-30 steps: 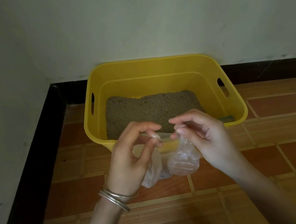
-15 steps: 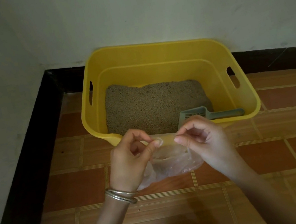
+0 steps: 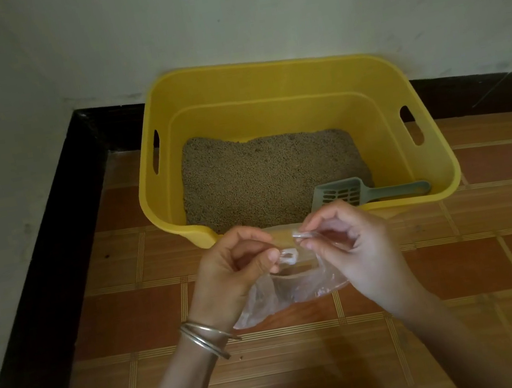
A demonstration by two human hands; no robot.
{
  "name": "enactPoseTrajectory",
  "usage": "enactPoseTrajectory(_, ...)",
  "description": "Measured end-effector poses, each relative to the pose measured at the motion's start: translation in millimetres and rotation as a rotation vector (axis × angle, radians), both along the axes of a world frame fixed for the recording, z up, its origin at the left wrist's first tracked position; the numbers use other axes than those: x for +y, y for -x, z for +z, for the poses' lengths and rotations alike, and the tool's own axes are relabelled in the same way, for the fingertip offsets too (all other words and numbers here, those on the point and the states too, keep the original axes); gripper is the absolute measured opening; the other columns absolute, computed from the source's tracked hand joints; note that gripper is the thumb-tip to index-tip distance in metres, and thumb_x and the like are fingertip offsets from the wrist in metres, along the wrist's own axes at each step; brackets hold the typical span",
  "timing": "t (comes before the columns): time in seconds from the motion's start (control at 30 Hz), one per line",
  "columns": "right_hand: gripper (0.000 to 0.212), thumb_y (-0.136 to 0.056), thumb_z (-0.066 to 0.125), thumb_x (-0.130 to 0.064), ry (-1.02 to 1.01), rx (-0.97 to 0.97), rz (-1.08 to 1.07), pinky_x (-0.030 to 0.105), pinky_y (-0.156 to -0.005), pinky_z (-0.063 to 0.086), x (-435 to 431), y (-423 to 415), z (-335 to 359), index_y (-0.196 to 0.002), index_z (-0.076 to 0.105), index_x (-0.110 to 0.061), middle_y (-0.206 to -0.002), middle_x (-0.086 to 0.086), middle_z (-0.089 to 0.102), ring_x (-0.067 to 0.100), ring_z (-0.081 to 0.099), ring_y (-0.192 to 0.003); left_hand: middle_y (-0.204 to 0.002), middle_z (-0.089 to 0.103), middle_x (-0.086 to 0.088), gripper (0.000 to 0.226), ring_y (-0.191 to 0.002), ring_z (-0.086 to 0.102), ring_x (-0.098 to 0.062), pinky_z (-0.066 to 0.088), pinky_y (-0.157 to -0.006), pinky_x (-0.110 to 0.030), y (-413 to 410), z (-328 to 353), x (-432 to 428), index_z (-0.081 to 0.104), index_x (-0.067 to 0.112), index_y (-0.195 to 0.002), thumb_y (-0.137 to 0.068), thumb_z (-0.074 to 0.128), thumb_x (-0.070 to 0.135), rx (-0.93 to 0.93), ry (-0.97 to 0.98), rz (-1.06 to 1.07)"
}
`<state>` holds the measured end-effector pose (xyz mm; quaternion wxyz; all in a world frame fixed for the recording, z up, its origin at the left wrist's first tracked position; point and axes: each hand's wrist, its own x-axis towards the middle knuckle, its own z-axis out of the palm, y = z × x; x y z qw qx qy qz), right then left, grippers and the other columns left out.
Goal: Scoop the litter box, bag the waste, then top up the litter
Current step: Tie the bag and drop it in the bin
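Both hands work just short of the near rim of the litter box [image 3: 278, 69]: the left hand [image 3: 237, 274] and the right hand [image 3: 347, 246] each pinch the mouth of a clear plastic bag [image 3: 290, 292], which hangs limp over the floor tiles and looks empty. Beyond them, the scoop [image 3: 348, 194] lies on the litter [image 3: 265, 175] in the near right corner. Judging by this, scooping, bagging and topping up all remain.

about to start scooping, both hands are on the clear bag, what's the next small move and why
Probably pull the clear bag mouth apart: the left hand and right hand each pinch its rim close together, so it looks barely open. The scoop lies untouched in the yellow litter box.
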<state>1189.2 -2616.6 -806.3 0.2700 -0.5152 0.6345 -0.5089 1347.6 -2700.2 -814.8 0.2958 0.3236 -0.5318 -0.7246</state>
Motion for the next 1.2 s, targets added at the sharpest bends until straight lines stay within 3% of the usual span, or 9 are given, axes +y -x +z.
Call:
enactPoseTrajectory(0.1, 0.015, -0.077, 0.068, -0.014, 0.055, 0.073, 0.048, 0.026, -0.075, 0.055, -1.8, -1.8, -0.3, -0.084, 0.054, -0.016, -0.090, -0.004, 0.065, 0.012, 0.067, -0.085, -0.062, 0.066, 0.000, 0.026, -0.055, 0.059, -0.009, 0.051, -0.062, -0.018, 2.8, -0.6, -2.6, 0.059, 0.005, -0.090, -0.065, 0.067, 0.007, -0.001, -0.071, -0.031)
enactPoseTrajectory(0.2, 0.016, -0.075, 0.069, -0.006, 0.099, 0.222, 0.046, 0.027, -0.071, 0.056, -2.5, 0.6, -2.1, -0.080, 0.053, -0.004, -0.094, 0.003, 0.054, 0.013, 0.063, -0.081, -0.066, 0.065, 0.001, 0.028, -0.057, 0.059, -0.011, 0.052, -0.065, -0.019, 2.9, -0.5, -5.0, 0.063, 0.010, -0.092, -0.064, 0.068, 0.011, -0.024, -0.070, -0.064)
enactPoseTrajectory(0.37, 0.018, -0.074, 0.068, -0.001, 0.102, 0.351, 0.087, 0.019, -0.072, 0.054, -4.9, 2.0, -3.1, -0.079, 0.052, -0.009, -0.094, -0.002, 0.045, 0.007, 0.056, -0.084, -0.063, 0.064, 0.005, 0.028, -0.054, 0.059, -0.006, 0.049, -0.062, -0.016, 4.6, 1.0, -7.0, 0.065, 0.009, -0.092, -0.064, 0.068, 0.012, -0.065, -0.038, -0.152)
enactPoseTrajectory(0.47, 0.017, -0.075, 0.066, -0.004, 0.115, 0.392, 0.115, 0.021, -0.068, 0.053, -5.7, 0.8, -2.9, -0.077, 0.050, -0.012, -0.091, -0.001, 0.045, 0.007, 0.053, -0.082, -0.059, 0.062, 0.006, 0.024, -0.056, 0.059, -0.003, 0.048, -0.061, -0.014, 6.2, 0.7, -7.8, 0.065, 0.008, -0.086, -0.063, 0.069, 0.015, -0.079, -0.017, -0.166)
enactPoseTrajectory(0.67, 0.020, -0.078, 0.071, -0.024, 0.111, 0.093, 0.197, 0.039, -0.067, 0.051, -4.4, 4.6, -10.1, -0.087, 0.055, -0.017, -0.098, 0.001, 0.045, 0.023, 0.055, -0.081, -0.053, 0.060, 0.005, 0.019, -0.055, 0.057, -0.005, 0.047, -0.060, -0.016, 6.4, -4.9, -5.1, 0.055, 0.000, -0.081, -0.076, 0.070, 0.011, 0.006, -0.087, -0.198)
enactPoseTrajectory(0.8, 0.013, -0.082, 0.066, -0.026, 0.159, 0.132, 0.241, 0.030, -0.076, 0.045, -2.7, 6.9, -13.2, -0.089, 0.061, -0.017, -0.096, 0.005, 0.046, 0.016, 0.052, -0.088, -0.057, 0.060, 0.006, 0.015, -0.058, 0.056, -0.005, 0.047, -0.063, -0.017, 4.4, -6.6, -5.4, 0.058, 0.004, -0.079, -0.072, 0.064, 0.016, -0.022, -0.045, -0.207)
enactPoseTrajectory(1.03, 0.009, -0.088, 0.058, -0.023, 0.028, 0.112, 0.343, 0.036, -0.082, 0.045, -1.2, 9.5, -16.5, -0.087, 0.056, -0.015, -0.103, 0.001, 0.046, 0.019, 0.052, -0.096, -0.058, 0.061, 0.003, 0.021, -0.054, 0.056, -0.009, 0.048, -0.062, -0.018, 3.2, -7.0, -7.5, 0.056, 0.003, -0.081, -0.075, 0.070, 0.017, 0.034, -0.079, -0.231)
enactPoseTrajectory(1.13, 0.012, -0.090, 0.053, -0.018, -0.054, 0.069, 0.372, 0.022, -0.082, 0.041, 0.4, 11.0, -12.6, -0.086, 0.051, -0.007, -0.098, 0.005, 0.049, 0.015, 0.052, -0.093, -0.062, 0.062, 0.004, 0.034, -0.058, 0.057, -0.011, 0.048, -0.063, -0.018, -1.0, -9.8, -10.8, 0.059, 0.008, -0.080, -0.068, 0.077, 0.033, 0.022, 0.001, -0.202)
enactPoseTrajectory(1.2, 0.015, -0.090, 0.052, -0.016, -0.123, -0.062, 0.362, 0.018, -0.079, 0.042, 2.3, 12.6, -11.0, -0.084, 0.048, -0.003, -0.095, 0.006, 0.050, 0.016, 0.052, -0.088, -0.064, 0.062, 0.006, 0.035, -0.059, 0.057, -0.009, 0.048, -0.063, -0.017, -6.1, -11.1, -12.5, 0.063, 0.014, -0.077, -0.064, 0.078, 0.044, 0.003, 0.066, -0.185)
